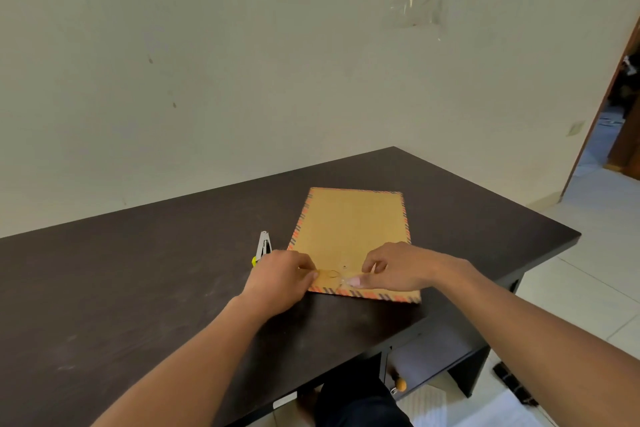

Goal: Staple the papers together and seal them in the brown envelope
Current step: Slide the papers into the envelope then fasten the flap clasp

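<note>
A brown envelope [351, 225] with a red and dark striped border lies flat on the dark table [138, 288]. Its flap is folded down along the near edge. My left hand [280, 279] presses the flap's left part with fingers bent. My right hand [398, 270] rests on the flap to the right, thumb and fingertips pinching at the thin closure string near the small round fastener [344, 267]. A silver stapler [264, 246] with a yellow end lies just left of the envelope, partly behind my left hand. No loose papers are visible.
The table's right edge drops off near the envelope, with a drawer and round knob [400, 384] below. A pale wall stands behind the table. A doorway [620, 121] opens at the far right over a tiled floor.
</note>
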A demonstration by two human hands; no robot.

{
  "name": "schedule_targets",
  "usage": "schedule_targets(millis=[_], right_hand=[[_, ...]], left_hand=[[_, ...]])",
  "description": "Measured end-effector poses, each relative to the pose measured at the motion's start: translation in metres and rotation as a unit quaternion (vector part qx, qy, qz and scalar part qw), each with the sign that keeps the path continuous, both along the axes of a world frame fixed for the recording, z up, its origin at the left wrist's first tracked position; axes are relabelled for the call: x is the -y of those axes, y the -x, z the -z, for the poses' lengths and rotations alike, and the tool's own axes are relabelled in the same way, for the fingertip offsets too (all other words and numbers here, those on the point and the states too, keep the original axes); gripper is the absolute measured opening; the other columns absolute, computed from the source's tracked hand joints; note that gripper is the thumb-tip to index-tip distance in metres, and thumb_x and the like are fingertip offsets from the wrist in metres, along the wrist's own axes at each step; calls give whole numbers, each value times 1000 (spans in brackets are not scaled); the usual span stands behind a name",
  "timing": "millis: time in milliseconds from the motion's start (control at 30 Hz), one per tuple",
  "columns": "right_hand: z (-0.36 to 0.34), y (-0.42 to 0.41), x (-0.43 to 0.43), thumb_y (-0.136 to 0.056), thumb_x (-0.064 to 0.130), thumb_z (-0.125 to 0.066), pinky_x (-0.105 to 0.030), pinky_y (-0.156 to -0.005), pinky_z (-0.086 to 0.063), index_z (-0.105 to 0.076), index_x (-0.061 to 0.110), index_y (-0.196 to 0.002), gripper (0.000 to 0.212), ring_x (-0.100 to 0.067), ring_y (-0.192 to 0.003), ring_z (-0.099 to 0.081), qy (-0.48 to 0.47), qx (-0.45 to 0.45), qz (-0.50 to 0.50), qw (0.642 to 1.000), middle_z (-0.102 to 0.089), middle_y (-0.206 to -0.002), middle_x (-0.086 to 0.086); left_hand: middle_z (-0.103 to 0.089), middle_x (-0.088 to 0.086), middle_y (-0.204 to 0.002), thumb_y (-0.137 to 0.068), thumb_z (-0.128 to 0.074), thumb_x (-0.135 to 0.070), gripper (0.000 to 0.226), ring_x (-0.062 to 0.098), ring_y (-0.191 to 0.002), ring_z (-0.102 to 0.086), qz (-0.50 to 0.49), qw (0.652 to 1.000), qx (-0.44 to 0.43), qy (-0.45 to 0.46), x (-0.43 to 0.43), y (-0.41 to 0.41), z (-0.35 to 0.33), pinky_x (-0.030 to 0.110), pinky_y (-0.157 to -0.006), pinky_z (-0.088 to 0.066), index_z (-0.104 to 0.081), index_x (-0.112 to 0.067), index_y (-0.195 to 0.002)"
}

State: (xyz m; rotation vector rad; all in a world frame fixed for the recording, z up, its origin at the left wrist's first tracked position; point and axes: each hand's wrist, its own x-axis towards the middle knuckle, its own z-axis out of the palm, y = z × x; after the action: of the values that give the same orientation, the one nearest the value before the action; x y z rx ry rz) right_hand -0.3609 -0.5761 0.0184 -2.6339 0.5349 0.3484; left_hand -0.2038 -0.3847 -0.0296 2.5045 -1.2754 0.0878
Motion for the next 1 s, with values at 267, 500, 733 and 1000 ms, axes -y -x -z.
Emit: schedule_targets(millis=[267, 500, 733, 1000], right_hand=[[33, -17, -28, -83, 29, -79, -27, -69, -44, -60, 19, -86, 22, -21, -96, -61, -86, 104, 120, 984, -62, -97, 0], [28, -36, -35, -86, 16, -62, -34, -65, -58, -66, 14, -90, 5, -26, -78, -71, -113, 149, 184, 965, -75, -91, -8], [33, -31, -16, -93, 40, -57, -41, -96, -47, -56, 31, -125, 34, -24, -121, -44, 118, 72, 48, 989, -50, -128, 4], [29, -33, -39, -85, 54, -64, -31, -66, -48, -53, 16, -110, 46, -25, -80, -64, 61, 36, 91, 993, -55, -115, -6]], left_hand=[[-52, -8, -117, -84, -66, -52, 40, 16, -111, -50, -61, 995, 55, 58, 8, 1, 18, 31, -90, -47, -58, -29, -116], [-60, -10, -129, -88, -57, -59, 48, 12, -122, -52, 12, 1000, -10, 23, 3, 2, 25, 32, -101, -45, -65, -25, -120], [-44, -6, -152, -94, -60, -43, 45, 16, -149, -22, 32, 995, -94, -9, 4, -13, 21, 40, -120, -23, -54, -28, -136], [-56, -8, -125, -91, -55, -48, 36, 19, -120, -49, -63, 997, -5, 44, 1, -13, 27, 36, -97, -41, -62, -30, -122]])
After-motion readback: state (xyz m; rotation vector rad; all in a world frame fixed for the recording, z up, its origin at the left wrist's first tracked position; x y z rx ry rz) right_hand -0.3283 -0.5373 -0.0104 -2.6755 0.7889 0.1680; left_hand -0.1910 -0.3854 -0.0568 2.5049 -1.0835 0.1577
